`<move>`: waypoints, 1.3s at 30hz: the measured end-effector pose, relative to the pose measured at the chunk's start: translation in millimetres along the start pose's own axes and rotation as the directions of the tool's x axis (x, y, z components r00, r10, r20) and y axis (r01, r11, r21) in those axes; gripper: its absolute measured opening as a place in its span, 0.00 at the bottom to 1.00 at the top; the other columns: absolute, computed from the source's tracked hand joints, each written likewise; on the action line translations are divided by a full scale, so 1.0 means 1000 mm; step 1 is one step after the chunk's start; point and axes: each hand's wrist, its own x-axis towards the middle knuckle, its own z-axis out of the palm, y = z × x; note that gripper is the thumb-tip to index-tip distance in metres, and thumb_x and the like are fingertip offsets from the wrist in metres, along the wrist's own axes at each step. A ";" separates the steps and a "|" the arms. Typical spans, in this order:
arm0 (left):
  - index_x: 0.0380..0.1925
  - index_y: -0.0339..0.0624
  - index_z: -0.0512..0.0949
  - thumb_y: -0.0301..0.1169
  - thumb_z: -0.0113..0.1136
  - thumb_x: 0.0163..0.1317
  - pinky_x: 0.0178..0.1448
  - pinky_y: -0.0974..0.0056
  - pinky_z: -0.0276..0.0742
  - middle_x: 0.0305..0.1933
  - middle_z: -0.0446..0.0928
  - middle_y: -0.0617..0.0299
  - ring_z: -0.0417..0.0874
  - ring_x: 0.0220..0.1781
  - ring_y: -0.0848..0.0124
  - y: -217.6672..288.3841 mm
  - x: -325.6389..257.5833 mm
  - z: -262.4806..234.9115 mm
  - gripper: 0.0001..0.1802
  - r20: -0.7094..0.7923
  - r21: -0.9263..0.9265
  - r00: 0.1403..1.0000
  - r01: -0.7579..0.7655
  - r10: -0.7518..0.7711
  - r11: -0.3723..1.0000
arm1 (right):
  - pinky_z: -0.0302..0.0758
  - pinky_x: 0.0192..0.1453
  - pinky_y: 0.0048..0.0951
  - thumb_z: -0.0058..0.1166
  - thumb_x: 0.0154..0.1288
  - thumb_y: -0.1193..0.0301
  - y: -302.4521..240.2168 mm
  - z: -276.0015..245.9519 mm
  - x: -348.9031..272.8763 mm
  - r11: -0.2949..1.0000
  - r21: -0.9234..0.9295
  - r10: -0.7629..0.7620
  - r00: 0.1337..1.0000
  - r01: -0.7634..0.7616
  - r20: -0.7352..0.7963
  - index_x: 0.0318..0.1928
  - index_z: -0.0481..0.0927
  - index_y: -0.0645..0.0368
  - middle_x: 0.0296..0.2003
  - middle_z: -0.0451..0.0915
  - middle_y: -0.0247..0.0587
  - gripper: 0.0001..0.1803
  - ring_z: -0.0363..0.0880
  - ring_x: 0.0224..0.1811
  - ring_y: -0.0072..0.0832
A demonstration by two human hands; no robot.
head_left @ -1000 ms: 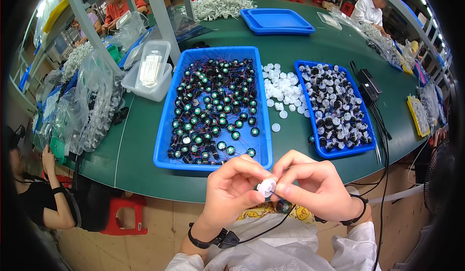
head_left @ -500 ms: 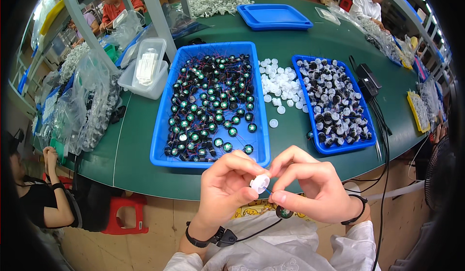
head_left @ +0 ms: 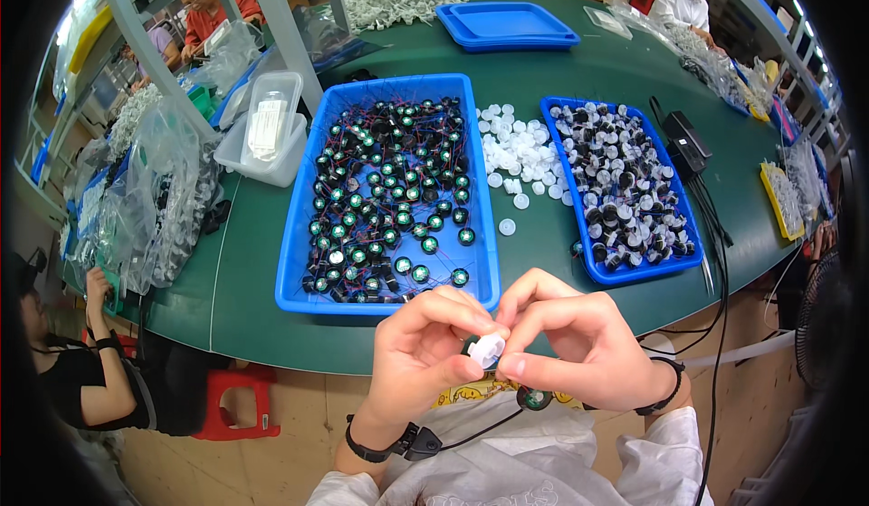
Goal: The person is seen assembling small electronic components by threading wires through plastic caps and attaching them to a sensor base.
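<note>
Just in front of the table edge, my left hand (head_left: 418,350) pinches a small white plastic cap (head_left: 487,350) between thumb and fingers. Close against it, my right hand (head_left: 579,348) is closed on thin wires, which its fingers mostly hide. Below those fingers dangles a round black component (head_left: 534,399) with a green circuit-board face. Beyond my hands, a large blue tray (head_left: 486,243) holds many similar wired components. To its right lies a loose pile of white caps (head_left: 520,153). A second blue tray (head_left: 647,272) contains black components with whitish caps.
A black power adapter (head_left: 685,144) with cables lies right of the second tray. Clear plastic boxes (head_left: 272,126) stand by a grey post at left. Stacked blue trays (head_left: 509,26) sit farther back. Co-workers sit around the table; a red stool (head_left: 237,402) is at lower left.
My hands have drawn closer together, and the white cap has tilted. The blue wire stretch visible by the cap is now mostly covered by my right fingers. The view has shifted slightly.
</note>
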 end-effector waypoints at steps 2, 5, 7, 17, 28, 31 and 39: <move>0.37 0.33 0.72 0.27 0.65 0.50 0.49 0.64 0.69 0.38 0.72 0.56 0.73 0.43 0.68 0.000 0.000 0.000 0.16 0.009 0.011 1.000 -0.004 0.004 1.000 | 0.63 0.51 0.27 0.58 0.52 0.77 0.000 0.001 0.001 1.000 -0.001 0.013 1.000 -0.013 -0.009 0.31 0.80 0.62 0.37 0.70 0.38 0.04 0.67 0.43 0.24; 0.37 0.33 0.72 0.27 0.65 0.50 0.49 0.64 0.69 0.38 0.72 0.56 0.73 0.43 0.68 0.001 0.000 0.000 0.16 0.007 0.035 1.000 -0.003 0.003 0.999 | 0.64 0.51 0.27 0.57 0.53 0.77 0.000 0.002 0.002 0.999 -0.037 0.030 0.999 -0.031 -0.034 0.31 0.79 0.62 0.38 0.70 0.38 0.03 0.68 0.43 0.23; 0.37 0.33 0.72 0.27 0.65 0.50 0.49 0.64 0.69 0.38 0.72 0.56 0.72 0.43 0.68 0.001 0.000 -0.001 0.16 -0.024 0.043 1.000 -0.015 0.016 0.999 | 0.64 0.50 0.27 0.57 0.54 0.77 0.001 0.003 0.002 0.999 -0.048 0.022 0.999 -0.024 -0.037 0.31 0.79 0.62 0.38 0.70 0.38 0.03 0.68 0.43 0.23; 0.38 0.33 0.70 0.30 0.64 0.51 0.48 0.65 0.71 0.38 0.71 0.56 0.74 0.43 0.68 0.000 0.000 -0.002 0.17 -0.043 0.057 0.998 -0.039 0.041 0.998 | 0.66 0.42 0.27 0.61 0.48 0.76 0.000 0.008 -0.008 0.884 -0.419 -0.247 0.968 0.207 -0.043 0.30 0.80 0.61 0.36 0.73 0.41 0.06 0.70 0.37 0.30; 0.36 0.33 0.71 0.30 0.65 0.50 0.49 0.64 0.71 0.38 0.71 0.56 0.74 0.44 0.67 -0.002 0.001 -0.003 0.17 -0.049 0.025 0.999 -0.019 0.020 1.000 | 0.66 0.38 0.29 0.58 0.47 0.77 -0.009 0.009 -0.005 0.754 -0.597 -0.346 0.938 0.275 -0.004 0.26 0.79 0.61 0.35 0.74 0.42 0.03 0.69 0.35 0.33; 0.36 0.34 0.72 0.30 0.66 0.49 0.48 0.64 0.71 0.38 0.72 0.56 0.74 0.43 0.67 -0.002 0.001 -0.003 0.17 -0.036 0.020 0.999 -0.019 0.020 1.000 | 0.66 0.38 0.29 0.57 0.49 0.78 -0.009 0.006 -0.003 0.798 -0.544 -0.307 0.952 0.258 0.001 0.26 0.79 0.61 0.34 0.74 0.42 0.01 0.69 0.34 0.32; 0.36 0.33 0.73 0.28 0.65 0.50 0.48 0.64 0.69 0.38 0.73 0.56 0.73 0.43 0.68 -0.003 -0.003 -0.003 0.16 -0.025 0.026 0.999 0.020 -0.020 0.999 | 0.65 0.37 0.26 0.56 0.50 0.77 -0.008 0.006 -0.001 0.820 -0.508 -0.295 0.955 0.264 0.020 0.26 0.79 0.61 0.33 0.72 0.39 0.01 0.67 0.34 0.29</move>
